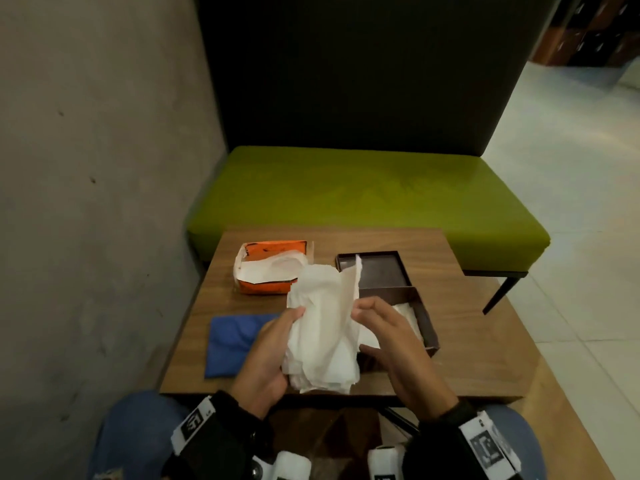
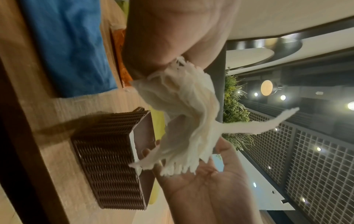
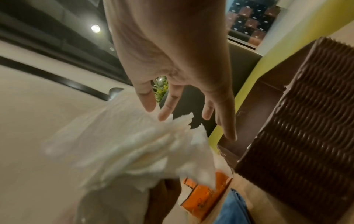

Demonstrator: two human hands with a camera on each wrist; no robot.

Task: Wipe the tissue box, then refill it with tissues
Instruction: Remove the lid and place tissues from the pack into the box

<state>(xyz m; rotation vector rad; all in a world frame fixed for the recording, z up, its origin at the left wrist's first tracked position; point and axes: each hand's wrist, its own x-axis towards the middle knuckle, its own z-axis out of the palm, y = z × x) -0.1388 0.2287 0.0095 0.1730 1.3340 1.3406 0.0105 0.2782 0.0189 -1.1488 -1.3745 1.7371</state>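
My left hand (image 1: 273,348) grips a thick stack of white tissues (image 1: 322,323) upright above the table's front middle. In the left wrist view the same hand (image 2: 162,37) pinches the stack (image 2: 184,115) at its top. My right hand (image 1: 374,327) is beside the stack with fingers spread and relaxed; its fingertips (image 3: 164,116) touch the tissue edges (image 3: 124,144). The brown ribbed tissue box (image 1: 427,327) stands open just right of the hands, with some white tissue inside. Behind it lies its lid (image 1: 377,268), hollow side up.
An orange tissue pack (image 1: 270,268), torn open, sits at the back left of the wooden table (image 1: 467,323). A blue cloth (image 1: 232,341) lies at the left front. A green bench (image 1: 346,188) stands beyond the table, and a grey wall runs along the left.
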